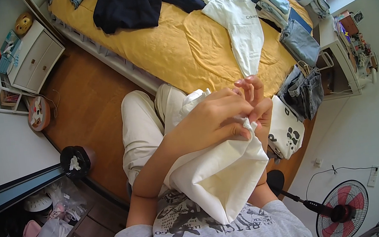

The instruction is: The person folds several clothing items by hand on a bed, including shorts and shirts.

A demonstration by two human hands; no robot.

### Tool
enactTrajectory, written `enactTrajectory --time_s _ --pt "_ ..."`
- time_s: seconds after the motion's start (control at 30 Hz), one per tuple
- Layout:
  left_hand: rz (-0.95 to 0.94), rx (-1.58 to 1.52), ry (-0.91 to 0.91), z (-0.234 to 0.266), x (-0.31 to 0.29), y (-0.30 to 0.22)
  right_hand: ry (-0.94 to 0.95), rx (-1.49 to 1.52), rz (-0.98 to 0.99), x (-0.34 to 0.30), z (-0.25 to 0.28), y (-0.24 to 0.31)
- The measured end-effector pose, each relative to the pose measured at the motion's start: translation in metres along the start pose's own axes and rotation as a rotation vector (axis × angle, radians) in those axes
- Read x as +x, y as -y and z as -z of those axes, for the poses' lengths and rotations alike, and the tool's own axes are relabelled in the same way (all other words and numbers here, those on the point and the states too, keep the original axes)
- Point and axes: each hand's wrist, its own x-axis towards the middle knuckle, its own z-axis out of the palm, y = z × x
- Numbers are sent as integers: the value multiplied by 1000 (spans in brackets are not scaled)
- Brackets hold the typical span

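Note:
In front of my chest hangs a white garment [226,176], its fabric falling in a loose fold with a cream inner side showing. Thumb and fingers of my left hand [213,117] pinch its upper edge. Just beside it, my right hand [260,101] has bent fingers close to the same edge and touches the cloth. Part of the right hand is hidden behind the left, and the cloth covers much of the right forearm. More white fabric [191,99] bunches behind my left wrist. I cannot tell what kind of garment it is.
A bed with a yellow sheet [165,49] lies ahead, bearing a white long-sleeved top [236,19], dark clothes [128,8] and folded jeans [300,42]. A panda-print white bag [285,129] stands right. A fan [342,211] is lower right, a black bin [75,161] left, an open drawer [84,230] lower left.

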Motion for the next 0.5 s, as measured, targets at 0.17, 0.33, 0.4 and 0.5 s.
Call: enactTrajectory --time_s 0.17,0.33,0.4,0.5 --pt "-179 234 26 5 8 -4 147 61 -81 16 14 14" --pt "-230 551 -150 23 9 -9 -174 -1055 86 -14 26 67" --pt "-307 668 -226 34 9 -15 728 -512 458 4 8 99" --pt "-327 793 -319 53 6 -21 1095 -1042 93 6 -15 113"
